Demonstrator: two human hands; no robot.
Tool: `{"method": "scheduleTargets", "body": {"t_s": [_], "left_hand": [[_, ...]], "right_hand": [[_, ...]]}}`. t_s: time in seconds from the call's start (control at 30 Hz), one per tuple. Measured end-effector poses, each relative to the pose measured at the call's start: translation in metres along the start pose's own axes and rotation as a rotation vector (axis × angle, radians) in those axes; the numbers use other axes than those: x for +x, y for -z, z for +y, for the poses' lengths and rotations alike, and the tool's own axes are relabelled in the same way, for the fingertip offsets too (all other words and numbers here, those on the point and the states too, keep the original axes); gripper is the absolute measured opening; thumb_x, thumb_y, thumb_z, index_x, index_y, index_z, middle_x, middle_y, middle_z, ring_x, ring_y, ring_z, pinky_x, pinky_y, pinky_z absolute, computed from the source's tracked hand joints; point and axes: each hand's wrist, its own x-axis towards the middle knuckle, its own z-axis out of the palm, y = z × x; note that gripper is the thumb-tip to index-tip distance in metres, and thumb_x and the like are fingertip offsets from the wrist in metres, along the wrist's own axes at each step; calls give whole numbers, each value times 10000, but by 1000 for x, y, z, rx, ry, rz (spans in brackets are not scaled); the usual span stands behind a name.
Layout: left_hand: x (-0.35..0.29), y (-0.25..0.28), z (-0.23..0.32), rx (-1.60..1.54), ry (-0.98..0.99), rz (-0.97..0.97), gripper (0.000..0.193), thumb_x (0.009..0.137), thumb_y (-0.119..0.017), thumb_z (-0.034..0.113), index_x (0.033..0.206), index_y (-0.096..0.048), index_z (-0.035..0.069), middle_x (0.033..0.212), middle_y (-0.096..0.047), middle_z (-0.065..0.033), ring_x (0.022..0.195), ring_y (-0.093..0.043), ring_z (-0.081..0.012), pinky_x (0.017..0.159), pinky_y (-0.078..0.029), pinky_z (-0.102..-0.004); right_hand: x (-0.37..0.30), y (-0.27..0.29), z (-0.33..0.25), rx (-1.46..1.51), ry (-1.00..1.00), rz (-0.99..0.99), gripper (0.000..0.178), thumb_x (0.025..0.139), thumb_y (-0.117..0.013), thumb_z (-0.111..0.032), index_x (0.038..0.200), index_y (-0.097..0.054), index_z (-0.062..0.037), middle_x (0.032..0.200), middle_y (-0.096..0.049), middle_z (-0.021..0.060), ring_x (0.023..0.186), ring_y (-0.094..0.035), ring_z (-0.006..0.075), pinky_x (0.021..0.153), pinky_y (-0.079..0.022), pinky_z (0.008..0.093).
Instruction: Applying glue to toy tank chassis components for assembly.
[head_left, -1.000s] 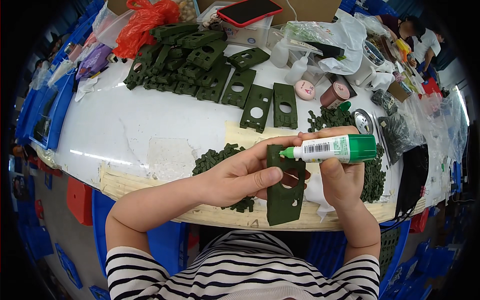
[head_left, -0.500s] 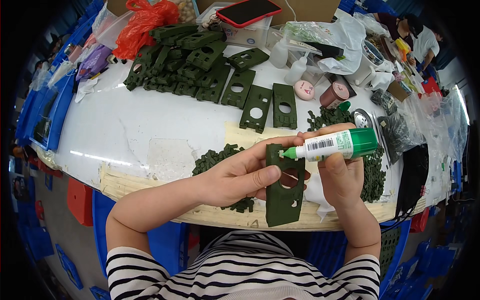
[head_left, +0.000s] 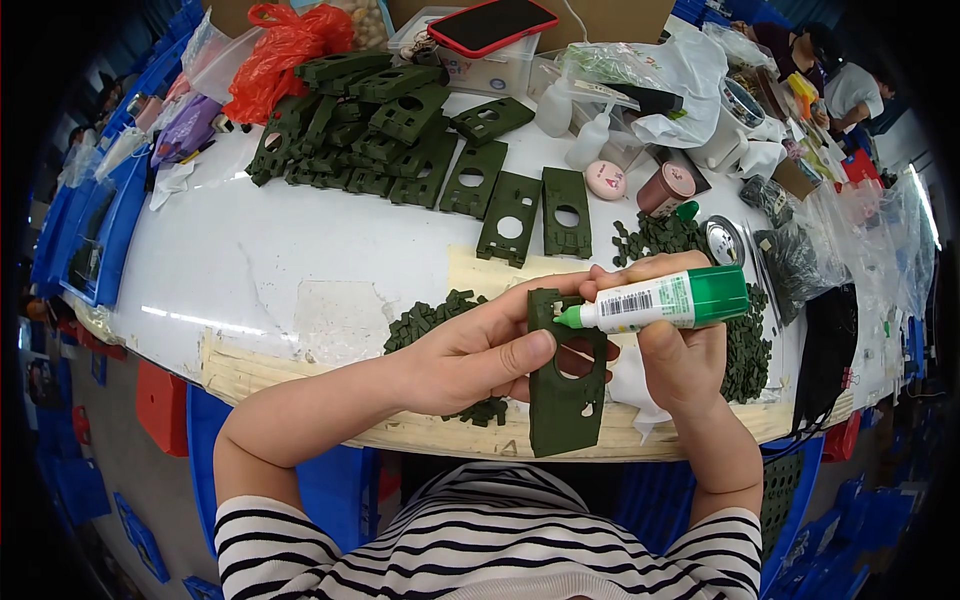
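My left hand (head_left: 480,355) grips a dark green plastic toy tank hull (head_left: 562,410), thumb on its face and fingers behind. The hull has a large round hole and stands near upright over the table's front edge. In my right hand (head_left: 683,355) lies a white glue bottle (head_left: 640,303) with a green base and a green tip. Its tip points left and meets the hull's upper part, close to a small opening there. Small dark green parts (head_left: 430,320) lie heaped behind my left wrist, and another heap (head_left: 745,350) lies right of my right hand.
Stacked green hulls (head_left: 400,120) fill the table's back left, with single hulls (head_left: 567,212) in front. A round pink tin (head_left: 605,180), white squeeze bottles (head_left: 590,140) and a red-cased phone (head_left: 493,25) stand behind. Plastic bags crowd the right. Blue crates (head_left: 105,235) line the left.
The glue bottle's tip has moved slightly down and left along the hull's upper part, and the bottle tilts more. Both hands keep their grip.
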Motion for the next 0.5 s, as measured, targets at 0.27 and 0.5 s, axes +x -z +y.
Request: {"method": "scheduleTargets", "body": {"t_s": [0.27,0.5], "left_hand": [[0,0,-1,-5,0,3,560,1015,-378,315,1484,-128,136,1349,-455,-138,1253,-470,-219,982,-451,-393],[0,-2,2,-10,6,1,564,1015,-378,310,1486,-123,133,1361,-446,-152,1257,-468,-231,987,-449,-406]], "right_hand": [[0,0,0,-10,-5,6,528,829,-697,-411,1097,-485,-8,1006,-638,167,968,-652,276,991,-446,459],[-1,6,5,82,51,-52,400,835,-719,-159,1111,-492,21,1080,-635,157,966,-642,203,845,-527,332]]}}
